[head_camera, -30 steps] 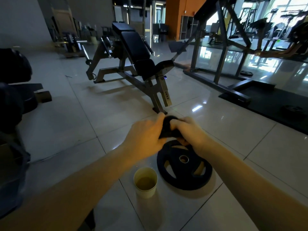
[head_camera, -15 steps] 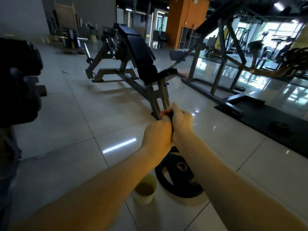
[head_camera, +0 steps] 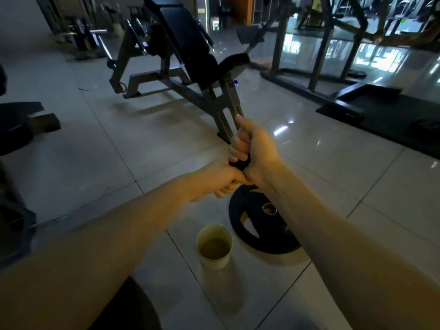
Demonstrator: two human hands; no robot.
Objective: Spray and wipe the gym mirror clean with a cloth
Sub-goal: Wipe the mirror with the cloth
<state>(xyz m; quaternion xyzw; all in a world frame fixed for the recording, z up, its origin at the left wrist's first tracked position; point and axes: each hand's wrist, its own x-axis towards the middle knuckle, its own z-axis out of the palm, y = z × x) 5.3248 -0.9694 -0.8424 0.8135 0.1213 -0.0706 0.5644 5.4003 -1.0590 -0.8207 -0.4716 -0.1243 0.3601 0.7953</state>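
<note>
Frame centre: a dark cloth (head_camera: 239, 163) is clenched between both fists, left hand (head_camera: 217, 181) gripping it from below, right hand (head_camera: 256, 148) wrapped round it above. Lower centre: a paper cup (head_camera: 214, 246) is stood on the tiled floor (head_camera: 95, 151), just beside a black weight plate (head_camera: 257, 225). Upper centre: an adjustable bench (head_camera: 190, 51).

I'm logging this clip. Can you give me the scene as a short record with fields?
setting: gym, glossy tiled floor
left hand: gripping dark cloth
right hand: gripping same cloth, above left hand
on floor: pale paper cup holding liquid, beside black round weight plate
behind: black padded metal bench
spray bottle: not visible
</note>
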